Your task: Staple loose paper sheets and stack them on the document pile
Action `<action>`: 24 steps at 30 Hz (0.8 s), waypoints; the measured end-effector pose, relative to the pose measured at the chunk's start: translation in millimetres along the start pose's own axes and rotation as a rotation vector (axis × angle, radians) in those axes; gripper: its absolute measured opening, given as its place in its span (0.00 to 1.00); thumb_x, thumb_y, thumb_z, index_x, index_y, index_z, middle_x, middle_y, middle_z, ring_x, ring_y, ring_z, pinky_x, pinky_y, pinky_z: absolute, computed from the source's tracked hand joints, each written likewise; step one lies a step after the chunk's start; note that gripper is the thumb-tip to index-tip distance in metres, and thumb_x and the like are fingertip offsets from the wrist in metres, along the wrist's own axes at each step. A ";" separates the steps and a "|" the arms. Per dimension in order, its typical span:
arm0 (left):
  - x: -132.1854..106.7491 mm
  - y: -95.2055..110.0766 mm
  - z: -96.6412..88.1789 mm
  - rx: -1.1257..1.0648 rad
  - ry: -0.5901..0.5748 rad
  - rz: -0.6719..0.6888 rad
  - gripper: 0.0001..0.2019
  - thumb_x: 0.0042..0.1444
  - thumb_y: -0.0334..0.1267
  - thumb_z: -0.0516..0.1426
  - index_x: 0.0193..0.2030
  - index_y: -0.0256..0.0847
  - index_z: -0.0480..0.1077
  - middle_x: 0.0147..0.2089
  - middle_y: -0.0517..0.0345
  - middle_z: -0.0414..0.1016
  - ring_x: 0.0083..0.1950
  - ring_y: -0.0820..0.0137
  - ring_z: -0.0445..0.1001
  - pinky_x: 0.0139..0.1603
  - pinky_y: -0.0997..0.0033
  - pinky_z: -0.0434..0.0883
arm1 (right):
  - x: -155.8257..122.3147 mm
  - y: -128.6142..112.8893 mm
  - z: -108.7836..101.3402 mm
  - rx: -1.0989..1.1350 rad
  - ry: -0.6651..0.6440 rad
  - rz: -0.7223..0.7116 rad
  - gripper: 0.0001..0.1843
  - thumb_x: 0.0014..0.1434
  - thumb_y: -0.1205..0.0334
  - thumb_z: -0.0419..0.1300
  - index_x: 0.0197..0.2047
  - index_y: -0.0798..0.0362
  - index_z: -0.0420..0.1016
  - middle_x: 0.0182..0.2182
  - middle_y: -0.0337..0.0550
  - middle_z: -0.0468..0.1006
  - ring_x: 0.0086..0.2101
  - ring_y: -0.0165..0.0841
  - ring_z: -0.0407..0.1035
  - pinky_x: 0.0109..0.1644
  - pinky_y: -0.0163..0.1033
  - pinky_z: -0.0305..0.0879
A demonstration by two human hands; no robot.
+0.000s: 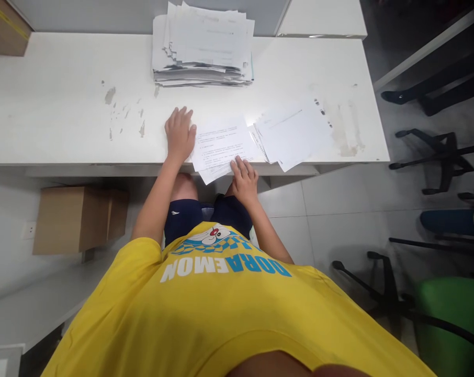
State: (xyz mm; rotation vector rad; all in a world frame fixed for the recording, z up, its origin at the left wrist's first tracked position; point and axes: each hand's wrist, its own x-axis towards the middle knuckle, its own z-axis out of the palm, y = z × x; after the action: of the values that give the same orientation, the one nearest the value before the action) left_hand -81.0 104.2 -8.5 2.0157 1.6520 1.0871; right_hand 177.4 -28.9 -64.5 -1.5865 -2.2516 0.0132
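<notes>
A printed sheet of paper lies at the near edge of the white desk, its lower corner hanging over the edge. My left hand rests flat on the desk at the sheet's left side, fingers stretched out. My right hand presses on the sheet's lower right corner at the desk edge, fingers extended. A tall messy stack of papers stands at the back of the desk. A small fan of loose sheets lies to the right of the printed sheet.
A cardboard box sits under the desk at the left, another box on the desk's far left corner. Office chair bases and a green seat crowd the floor at the right. A second white tabletop adjoins at the back.
</notes>
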 end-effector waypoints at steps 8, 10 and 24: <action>-1.0 -9.4 12.5 -0.049 -0.079 0.061 0.32 0.66 0.63 0.41 0.69 0.51 0.61 0.76 0.55 0.55 0.79 0.58 0.42 0.78 0.45 0.37 | 1.6 -3.3 4.1 0.019 0.000 0.051 0.31 0.67 0.64 0.46 0.73 0.49 0.56 0.71 0.48 0.56 0.68 0.45 0.49 0.66 0.54 0.54; 0.1 -13.0 12.6 -0.054 -0.090 0.060 0.31 0.66 0.62 0.41 0.68 0.52 0.61 0.76 0.56 0.54 0.79 0.58 0.42 0.78 0.45 0.38 | 3.1 -4.4 4.8 0.019 0.007 0.058 0.31 0.67 0.64 0.45 0.73 0.49 0.57 0.71 0.47 0.56 0.68 0.45 0.49 0.66 0.55 0.54; 5.4 -21.8 15.6 -0.126 -0.165 0.062 0.34 0.64 0.63 0.43 0.69 0.48 0.60 0.77 0.56 0.51 0.80 0.59 0.35 0.80 0.50 0.37 | 5.2 -6.6 6.3 0.050 -0.013 0.090 0.30 0.68 0.62 0.44 0.72 0.52 0.57 0.72 0.49 0.54 0.68 0.46 0.47 0.68 0.58 0.52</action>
State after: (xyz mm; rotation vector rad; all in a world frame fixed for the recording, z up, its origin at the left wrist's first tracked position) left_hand -84.7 118.8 -31.3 2.0273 1.4128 0.9898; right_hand 167.9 -25.2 -67.3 -1.6647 -2.1707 0.1031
